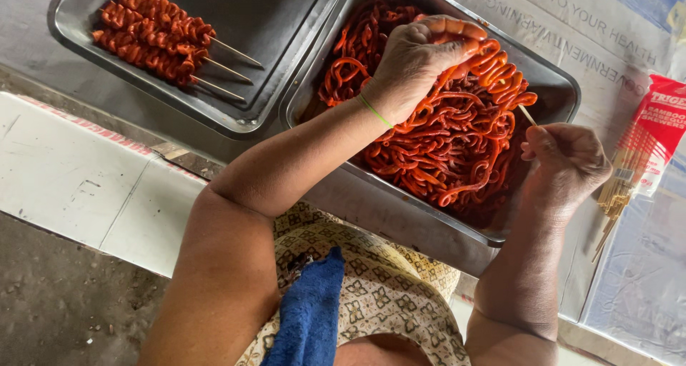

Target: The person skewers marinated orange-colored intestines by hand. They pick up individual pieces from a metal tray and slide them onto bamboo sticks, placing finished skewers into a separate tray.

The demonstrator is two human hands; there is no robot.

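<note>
Right tray (564,87): packed almost wall to wall with red marinated strips (443,144); no bare floor visible for a hand to set down. Left hand (418,62) sits above the heap; its forearm crosses the near rim and blocks approach from that side. Right hand (568,159) with bamboo stick (527,114) occupies the right corner.

Left tray (286,23): three finished skewers (153,31) at the far-left end, sticks pointing inward; the remainder of its floor is bare.

The two trays touch, no gap between. Skewer packet (647,148) lies just right of the right tray on the worktop (71,173).
</note>
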